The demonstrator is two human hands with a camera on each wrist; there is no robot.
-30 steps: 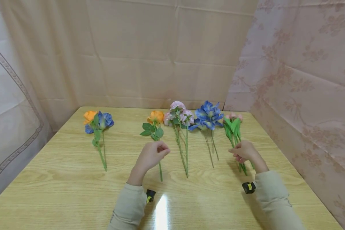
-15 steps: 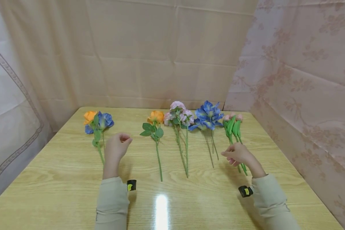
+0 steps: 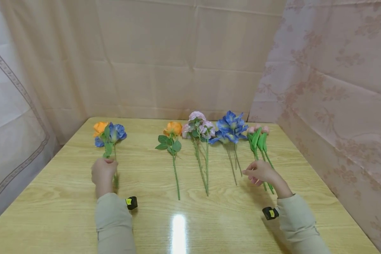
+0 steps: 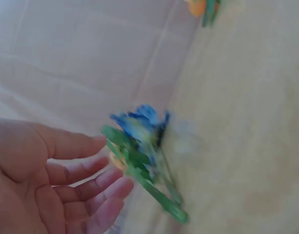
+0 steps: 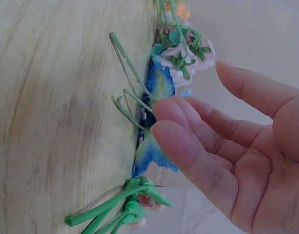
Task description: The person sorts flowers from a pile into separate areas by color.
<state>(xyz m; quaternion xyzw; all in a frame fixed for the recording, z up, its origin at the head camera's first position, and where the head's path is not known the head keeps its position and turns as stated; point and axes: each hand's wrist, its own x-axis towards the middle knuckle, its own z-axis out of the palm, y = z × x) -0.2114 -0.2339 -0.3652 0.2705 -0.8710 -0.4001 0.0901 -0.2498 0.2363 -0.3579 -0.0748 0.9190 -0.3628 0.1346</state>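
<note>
At the left of the table, an orange rose (image 3: 100, 129) and a blue flower (image 3: 117, 132) lie together, stems toward the person. My left hand (image 3: 104, 175) is at their stems; in the left wrist view its thumb and fingers are parted beside the green rose stem (image 4: 164, 201), holding nothing. My right hand (image 3: 262, 173) hovers over the stems of the pink tulips (image 3: 259, 138), fingers loosely bent and empty. The right wrist view shows its thumb (image 5: 252, 90) apart from the fingers, with blue flowers (image 5: 161, 83) behind.
Between the hands lie another orange rose (image 3: 173, 128), a group of pale pink flowers (image 3: 197, 121) and several blue flowers (image 3: 231, 125). A beige curtain (image 3: 190, 63) hangs behind the wooden table (image 3: 146, 218); a patterned pink cloth (image 3: 339, 88) hangs at the right.
My left hand has moved left, from the middle orange rose to the stems of the left pair. The right hand has shifted slightly left. The flowers lie as before.
</note>
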